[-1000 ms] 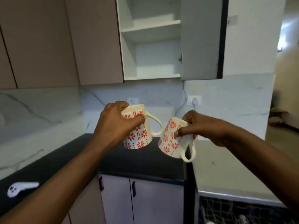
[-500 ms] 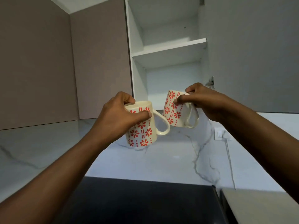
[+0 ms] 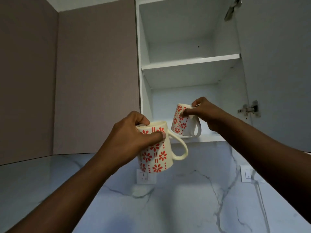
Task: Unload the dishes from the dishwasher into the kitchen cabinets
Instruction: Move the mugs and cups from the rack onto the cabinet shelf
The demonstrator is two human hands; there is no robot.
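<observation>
The left hand [image 3: 133,140] grips a flowered mug [image 3: 155,152] by its rim and side, upright, handle to the right, in front of the marble wall [image 3: 185,199] below the open cabinet [image 3: 190,64]. The right hand [image 3: 207,113] pinches the rim of a second mug [image 3: 182,121], tilted, at the front of the cabinet's bottom shelf [image 3: 208,137].

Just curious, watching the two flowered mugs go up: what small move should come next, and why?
Probably set the right hand's tilted mug level on the bottom shelf; it is already inside the open cabinet, while the left hand's mug is outside, lower.
</observation>
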